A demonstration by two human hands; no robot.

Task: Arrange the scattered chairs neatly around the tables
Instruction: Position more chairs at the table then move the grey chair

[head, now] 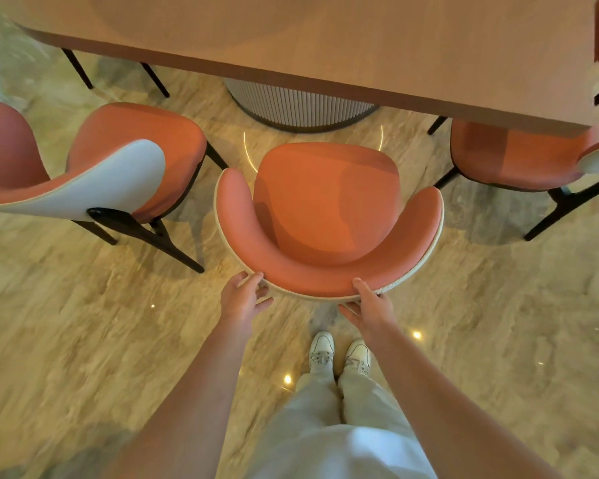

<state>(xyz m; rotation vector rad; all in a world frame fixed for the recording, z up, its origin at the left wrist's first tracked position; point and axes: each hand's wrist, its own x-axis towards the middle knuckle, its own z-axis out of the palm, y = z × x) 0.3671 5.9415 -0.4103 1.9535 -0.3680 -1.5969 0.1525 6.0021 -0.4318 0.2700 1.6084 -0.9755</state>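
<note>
Both hands meet the curved back of the orange upholstered tub chair (325,205) in the middle. At the right hand (370,305) the grip holds the rim: the thumb lies on the orange padding on top and the fingers go under the edge. At the left hand (244,299) the grip is looser, with the fingers spread and only lightly bent; they touch the outer side of the back, but I cannot tell if they really close on it.

This chair has a rounded seat and a low wrap-around back, smooth orange inside and with a pale woven cover outside. It stands on the glossy beige marble-pattern floor (83,323), facing the brown wooden bench (325,39), its front edge near the bench but not under it. Its legs are hidden below the seat.

On the left stands a second orange chair with a white shell back and black legs (118,174), turned at an angle. On the right a third orange chair (519,160) is partly under the bench corner and cut off by the picture edge. The ribbed grey round pedestal (301,105) of the bench is half hidden by the top. Below, pale trousers (325,426) and white sneakers (339,352) are seen.
</note>
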